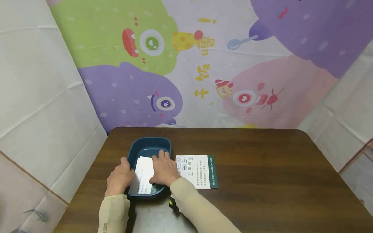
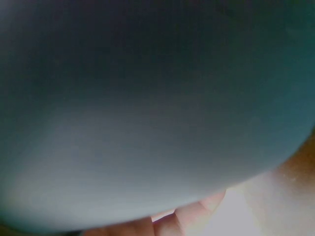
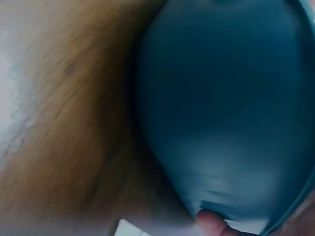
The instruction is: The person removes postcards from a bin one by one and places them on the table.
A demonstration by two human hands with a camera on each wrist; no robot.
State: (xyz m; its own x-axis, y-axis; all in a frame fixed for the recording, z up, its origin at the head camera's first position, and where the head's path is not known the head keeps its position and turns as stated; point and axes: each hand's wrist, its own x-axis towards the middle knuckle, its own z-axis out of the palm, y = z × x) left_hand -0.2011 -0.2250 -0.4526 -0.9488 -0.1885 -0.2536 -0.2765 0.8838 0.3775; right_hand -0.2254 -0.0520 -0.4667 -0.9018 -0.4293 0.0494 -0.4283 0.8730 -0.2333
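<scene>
A dark blue rectangular tray (image 1: 150,141) with rounded corners stands toward the left of the table. Inside it lie white printed cards (image 1: 142,174), a green strip showing at their right end. My left hand (image 1: 120,177) holds the tray's left rim; in the left wrist view its fingers (image 2: 184,219) show past the blurred tray wall. Reaching over the right rim, my right hand (image 1: 165,170) grips the cards, thumb near and fingers far, and covers part of them. The right wrist view shows the thumb (image 3: 212,223) by a card edge.
Right beside the tray, more printed cards (image 1: 201,171) with a green end strip lie on the brown wooden table (image 1: 262,174). A cartoon-printed cloth (image 1: 201,113) hangs behind the table's far edge, with pale cloth panels at both sides.
</scene>
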